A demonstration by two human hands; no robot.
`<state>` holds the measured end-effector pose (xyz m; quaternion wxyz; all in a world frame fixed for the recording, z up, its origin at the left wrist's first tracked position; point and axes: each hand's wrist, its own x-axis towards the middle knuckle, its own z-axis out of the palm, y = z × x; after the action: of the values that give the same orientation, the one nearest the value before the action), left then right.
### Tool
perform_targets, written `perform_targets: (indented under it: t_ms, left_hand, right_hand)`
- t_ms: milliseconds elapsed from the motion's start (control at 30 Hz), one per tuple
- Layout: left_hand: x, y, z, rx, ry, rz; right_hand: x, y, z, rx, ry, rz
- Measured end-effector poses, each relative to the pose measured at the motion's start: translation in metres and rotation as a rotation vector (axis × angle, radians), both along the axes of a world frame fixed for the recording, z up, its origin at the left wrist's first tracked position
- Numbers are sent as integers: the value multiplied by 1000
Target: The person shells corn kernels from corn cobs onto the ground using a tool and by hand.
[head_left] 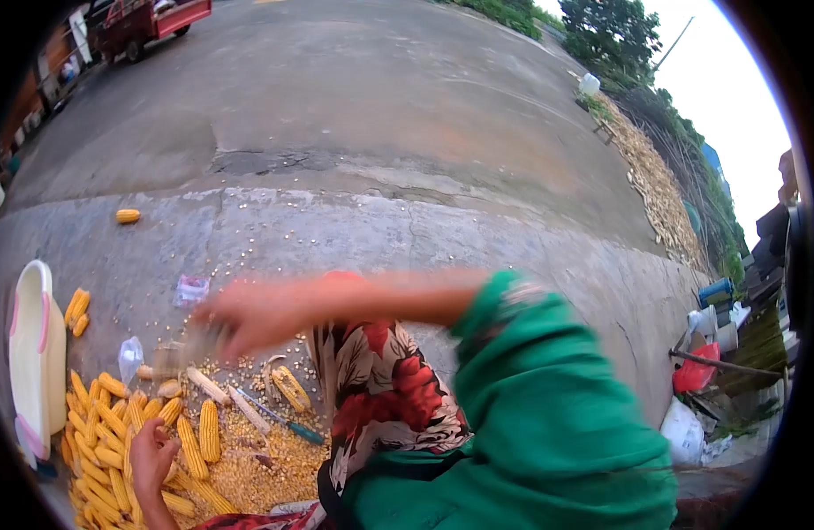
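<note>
My right hand (pixel 252 314) is smeared by motion over the left part of the ground, above loose kernels; its fingers and anything in them are too blurred to tell. Lower down, my left hand (pixel 152 455) rests at a pile of yellow corn cobs (pixel 98 477), its fingers curled, what they hold hidden. Stripped cobs (pixel 248 411) lie beside a screwdriver-like tool with a teal handle (pixel 305 433). Loose kernels (pixel 265 473) are heaped right of the pile. A partly stripped cob (pixel 290 389) lies near my knee.
A cream and pink tub (pixel 37 353) stands at the left. Plastic bags (pixel 192 290) lie on the concrete, with one cob (pixel 128 215) farther out. A red truck (pixel 151 25) is at the top left. White containers and a red bag (pixel 696 369) are at the right.
</note>
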<state>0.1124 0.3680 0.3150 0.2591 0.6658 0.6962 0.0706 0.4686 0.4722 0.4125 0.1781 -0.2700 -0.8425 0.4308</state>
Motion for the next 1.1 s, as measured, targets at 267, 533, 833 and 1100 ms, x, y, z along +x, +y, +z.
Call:
perform_targets:
  t_ms: [267, 533, 833, 1100]
  left_hand:
    - [6, -21, 29, 2, 25, -3]
    - [24, -2, 18, -48, 14, -184]
    - [33, -26, 22, -39, 4, -260]
    - [12, -58, 17, -51, 9, -255]
  right_hand:
    - [523, -31, 60, -274, 778, -1436]
    - [318, 22, 15, -171, 131, -1039]
    - [-58, 32, -138, 193, -535, 288]
    - [-64, -15, -329, 680, -679, 623]
